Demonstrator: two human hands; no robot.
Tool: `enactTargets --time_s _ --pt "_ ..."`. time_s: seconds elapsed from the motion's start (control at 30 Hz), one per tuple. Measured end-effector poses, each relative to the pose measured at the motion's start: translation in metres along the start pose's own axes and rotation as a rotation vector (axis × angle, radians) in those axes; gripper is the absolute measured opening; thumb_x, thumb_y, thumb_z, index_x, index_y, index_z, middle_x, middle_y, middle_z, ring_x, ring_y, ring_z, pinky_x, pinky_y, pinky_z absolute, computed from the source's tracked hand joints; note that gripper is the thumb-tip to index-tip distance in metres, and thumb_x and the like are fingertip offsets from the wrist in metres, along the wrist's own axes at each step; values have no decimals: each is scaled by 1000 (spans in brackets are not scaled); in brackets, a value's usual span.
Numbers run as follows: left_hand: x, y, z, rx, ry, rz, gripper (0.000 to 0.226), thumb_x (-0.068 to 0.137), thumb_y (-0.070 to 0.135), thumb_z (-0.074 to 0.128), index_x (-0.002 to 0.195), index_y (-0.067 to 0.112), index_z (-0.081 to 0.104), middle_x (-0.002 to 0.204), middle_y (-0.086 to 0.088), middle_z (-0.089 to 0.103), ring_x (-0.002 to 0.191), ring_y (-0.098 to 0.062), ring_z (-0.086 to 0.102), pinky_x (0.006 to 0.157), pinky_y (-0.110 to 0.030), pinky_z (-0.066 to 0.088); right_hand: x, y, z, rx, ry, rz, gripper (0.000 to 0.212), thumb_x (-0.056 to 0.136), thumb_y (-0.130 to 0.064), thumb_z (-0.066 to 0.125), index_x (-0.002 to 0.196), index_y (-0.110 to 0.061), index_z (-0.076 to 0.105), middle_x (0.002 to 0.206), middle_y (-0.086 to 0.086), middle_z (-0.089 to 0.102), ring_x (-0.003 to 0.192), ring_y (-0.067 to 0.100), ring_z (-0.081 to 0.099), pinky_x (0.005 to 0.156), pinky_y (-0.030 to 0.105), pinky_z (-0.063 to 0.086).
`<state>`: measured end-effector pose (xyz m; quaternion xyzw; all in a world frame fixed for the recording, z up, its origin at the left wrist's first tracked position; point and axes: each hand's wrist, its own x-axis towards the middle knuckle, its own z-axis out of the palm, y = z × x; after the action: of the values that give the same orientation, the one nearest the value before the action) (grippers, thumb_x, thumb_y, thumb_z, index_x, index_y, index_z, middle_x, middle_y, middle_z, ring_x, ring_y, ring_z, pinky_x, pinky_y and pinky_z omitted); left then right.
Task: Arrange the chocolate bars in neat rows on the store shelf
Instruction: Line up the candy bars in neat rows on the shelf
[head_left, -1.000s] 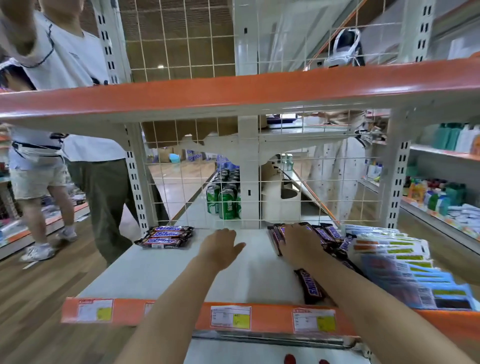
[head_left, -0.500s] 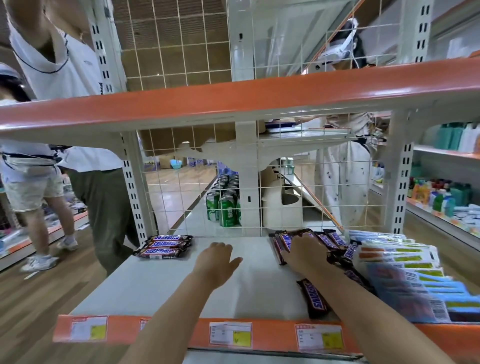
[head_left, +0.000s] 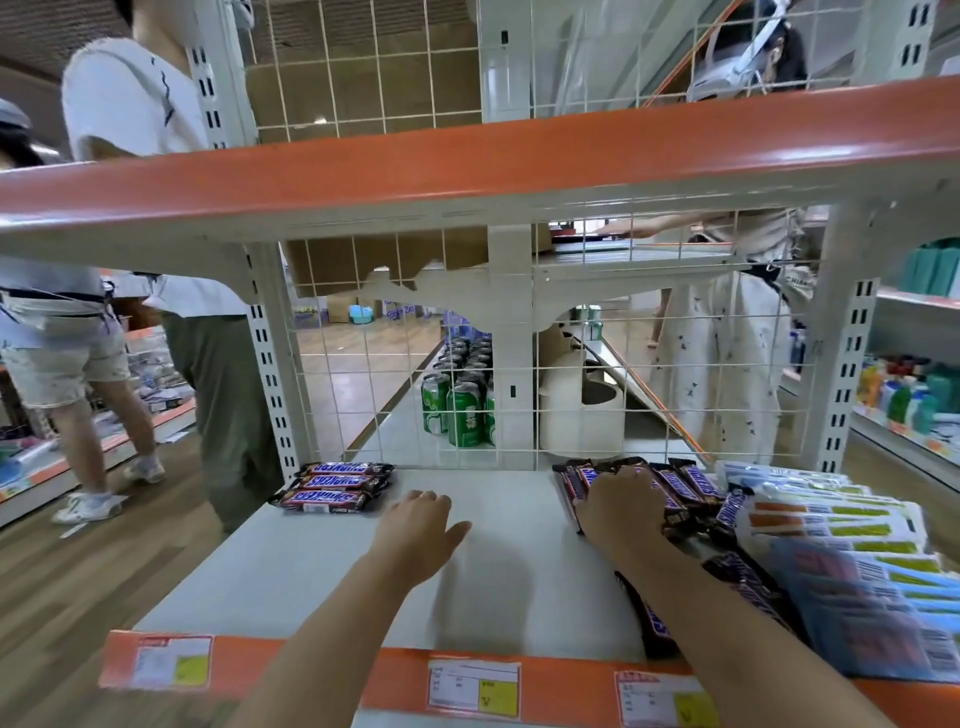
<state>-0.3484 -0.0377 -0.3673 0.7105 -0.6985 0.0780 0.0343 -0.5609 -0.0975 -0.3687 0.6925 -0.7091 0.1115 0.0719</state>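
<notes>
Flanking right hand (head_left: 621, 506): blue packets (head_left: 831, 525) right, wire grid (head_left: 395, 364) behind.

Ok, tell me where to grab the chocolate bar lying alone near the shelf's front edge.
Pinch the lone chocolate bar across its narrow width near the middle, coming from above. It lies flat and lengthwise on the shelf, its right side partly hidden by the right forearm, so approaching from the open left looks easiest.
</notes>
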Motion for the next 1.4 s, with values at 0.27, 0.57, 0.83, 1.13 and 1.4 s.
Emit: enactTargets --time_s 0.27,0.57,0.83,1.13,1.4 --pt "-1 -2 4 -35 -3 10 47 97 48 33 117 10 54 120 -7 56 117 -23 46 93 -34 39 4 -10 -3 -67 -78 26 36 92 -28 48 123 -11 56 125 10 53 117 26 49 94 36 40" --pt "-6 -8 1 -59 12 6 46 97 47 34 114 9 54 119 -7 56 117 -23 46 91 -33 39 -1 -6 -3 69 36 9 32 86 -27 51 112 -10 60 114 7 57 106 25 55 85 32 44" --pt "-14 -16 -9 -59 132 14 44 97 43 37 125 11 50 127 -5 53 121 -21 45 97 -33 38 -9 -24 -19 -84 400 -316 39 56 -30 83 86 -10 65 85 5 60 80 24 58 69 34 47" --pt "-49 -39 -40 37 370 -12 68 98 42 36 150 12 4 158 -6 6 144 -22 15 115 -33 17 -26 -59 -33 -71 686 -764 45 48 -18 83 90 -10 69 83 4 63 73 23 58 64 31 49" --pt "-76 -78 -53 236 590 63 72 53 47 85 106 2 68 105 -12 69 86 -26 69 66 -34 56 -57 -99 -49 -9 847 -905 34 62 -20 79 93 -11 68 86 3 63 78 23 59 72 33 48"
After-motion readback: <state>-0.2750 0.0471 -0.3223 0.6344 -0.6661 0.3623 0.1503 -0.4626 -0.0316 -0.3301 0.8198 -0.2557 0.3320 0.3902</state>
